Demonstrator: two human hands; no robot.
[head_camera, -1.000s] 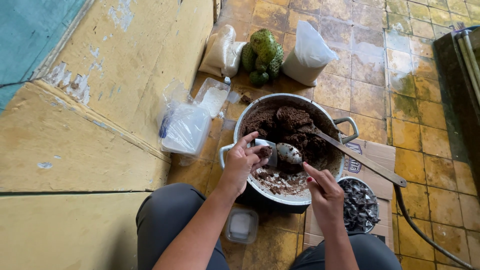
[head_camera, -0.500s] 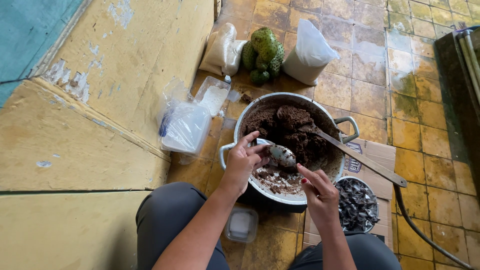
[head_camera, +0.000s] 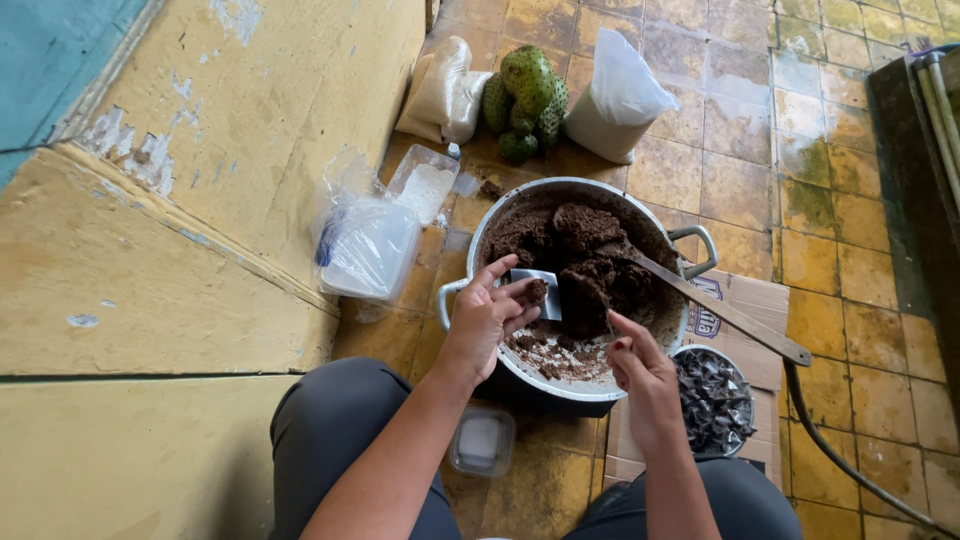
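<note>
Tiled floor (head_camera: 850, 160), yellow and worn, carries everything; a yellow wall (head_camera: 200, 200) with flaking paint runs along the left. A large metal pot (head_camera: 480, 250) stands on the floor in front of the seated person, partly filled with a dark brown crumbly paste (head_camera: 585, 235). A long metal ladle (head_camera: 730, 318) lies in the paste, its handle passing over the right rim. Flattened cardboard (head_camera: 745, 295) lies under the pot's right side. Behind the pot: two white filled bags (head_camera: 620, 90) and a group of green spiky fruit (head_camera: 530, 85) between them. Left of the pot, clear plastic tubs inside a plastic bag (head_camera: 370, 250). A small bowl (head_camera: 715, 400) of dark wrapped pieces sits just right of the pot. A small lidded tub (head_camera: 483, 440) rests between the knees.

Left hand (head_camera: 485, 315) is over the pot's left rim, fingers partly curled, holding a small silver wrapper (head_camera: 540, 290) with a lump of paste on it. Right hand (head_camera: 640, 370) is over the near rim, fingertips pinched together; what it grips cannot be told.
</note>
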